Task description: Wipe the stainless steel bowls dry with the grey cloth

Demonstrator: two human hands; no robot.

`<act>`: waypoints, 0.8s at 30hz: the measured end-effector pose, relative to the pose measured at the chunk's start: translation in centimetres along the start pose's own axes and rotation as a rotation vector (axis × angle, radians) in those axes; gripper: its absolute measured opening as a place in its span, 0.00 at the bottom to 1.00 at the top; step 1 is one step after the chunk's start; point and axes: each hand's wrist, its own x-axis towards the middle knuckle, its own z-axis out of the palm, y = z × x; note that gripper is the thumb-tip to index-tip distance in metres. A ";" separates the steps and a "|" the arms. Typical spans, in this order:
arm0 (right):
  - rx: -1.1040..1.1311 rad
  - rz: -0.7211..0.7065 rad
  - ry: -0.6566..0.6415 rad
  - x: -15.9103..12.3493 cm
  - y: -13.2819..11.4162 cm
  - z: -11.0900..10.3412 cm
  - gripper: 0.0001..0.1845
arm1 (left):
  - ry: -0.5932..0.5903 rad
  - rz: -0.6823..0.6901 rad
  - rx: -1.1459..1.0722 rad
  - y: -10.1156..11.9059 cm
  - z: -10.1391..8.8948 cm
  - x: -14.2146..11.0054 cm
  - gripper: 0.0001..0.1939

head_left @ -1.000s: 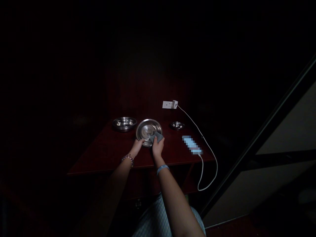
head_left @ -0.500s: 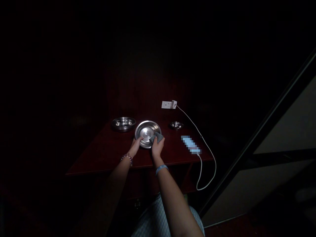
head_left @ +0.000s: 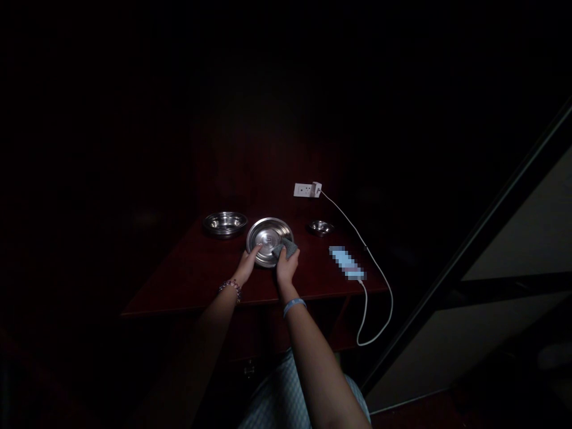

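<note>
Tilted toward me over the dark red table is a shiny steel bowl. My left hand grips its lower left rim, thumb over the inside and the other fingers hidden behind. A grey cloth is pinched in my right hand and lies against the bowl's lower right rim. Left of the bowl stands a stack of steel bowls. To the right sits a small steel bowl.
A phone with a blurred-out screen lies on the table's right side. Its white cable loops past the table edge up to a charger in the wall socket. A pale panel with a dark frame slants along the right.
The bowl has tipped slightly between my hands, so its inside shows a little differently. My left thumb has moved farther over the inside. The cloth stays at the lower right rim.
</note>
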 end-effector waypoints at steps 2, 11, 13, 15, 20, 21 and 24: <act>-0.014 0.010 0.012 0.0 -0.1 -0.1 0.15 | -0.006 0.011 -0.005 0.0 0.1 -0.1 0.18; -0.063 0.026 -0.009 -0.1 -0.4 -0.2 0.14 | -0.093 0.043 0.017 0.7 0.9 -0.5 0.20; -0.080 0.032 -0.021 -0.1 -0.5 -0.2 0.14 | -0.124 0.045 0.034 0.9 1.0 -0.7 0.21; -0.088 0.032 -0.023 -0.2 -0.5 -0.2 0.13 | -0.142 0.053 0.037 1.0 1.0 -0.8 0.21; -0.095 0.028 -0.022 -0.2 -0.5 -0.1 0.12 | -0.096 0.024 0.043 0.9 1.0 -0.7 0.19; -0.097 0.027 -0.022 -0.3 -0.6 -0.1 0.12 | -0.080 0.020 0.042 0.9 1.0 -0.7 0.18; -0.099 0.028 -0.031 -0.3 -0.6 -0.1 0.12 | -0.037 0.010 0.026 0.8 1.0 -0.5 0.17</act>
